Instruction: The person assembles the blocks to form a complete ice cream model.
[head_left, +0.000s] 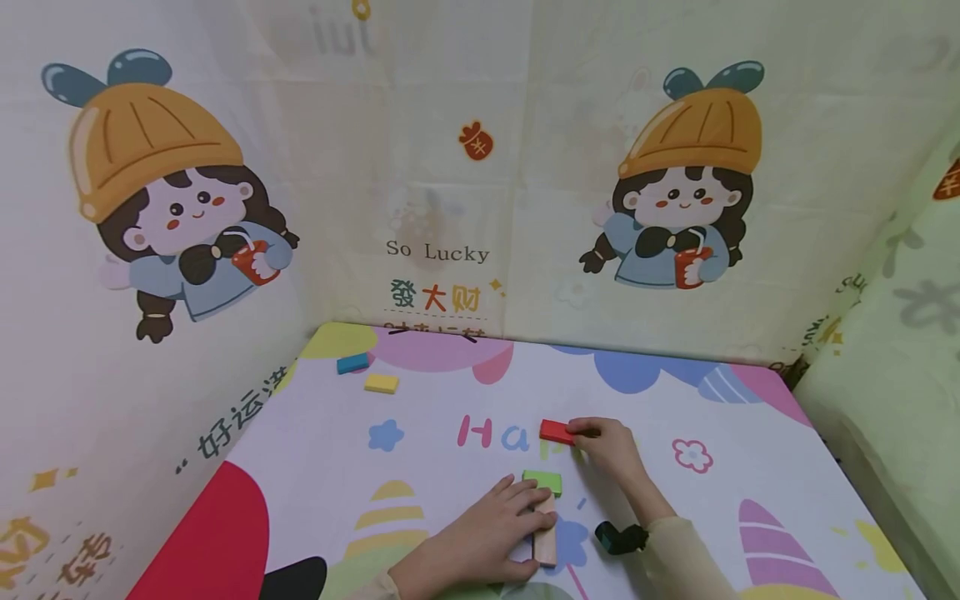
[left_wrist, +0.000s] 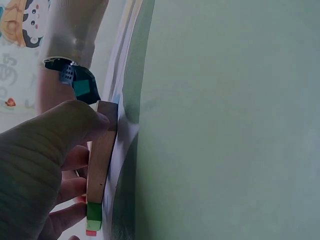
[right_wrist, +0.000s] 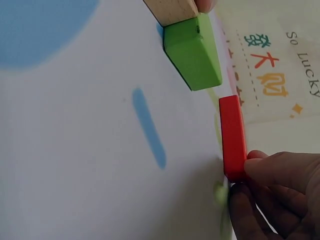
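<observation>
1. “So Lucky” [head_left: 437, 252] is standing on the back wall cloth [head_left: 540, 250], with “發大财” [head_left: 435, 297] showing beneath it.
2. A ¥-like sign [head_left: 478, 147] is marking the printed red pouch [head_left: 476, 140] above.
3. “好运” [head_left: 230, 423] is slanting up the left wall cloth [head_left: 187, 392].
4. “Ha” [head_left: 474, 432] is showing on the tabletop [head_left: 315, 467], a partly covered letter following.

- On the table [head_left: 442, 479], the near block [head_left: 546, 546] lies under the fingers of the left hand [head_left: 487, 529]
- The middle block [head_left: 543, 482] sits against its far end
- Beyond that, the far block [head_left: 556, 432], with the right hand [head_left: 615, 454] at its right end
- At the back left, the corner block [head_left: 352, 363]; nearer and rightward, the neighbouring block [head_left: 382, 384]
- Behind the table, the sheet [head_left: 540, 250]
</observation>
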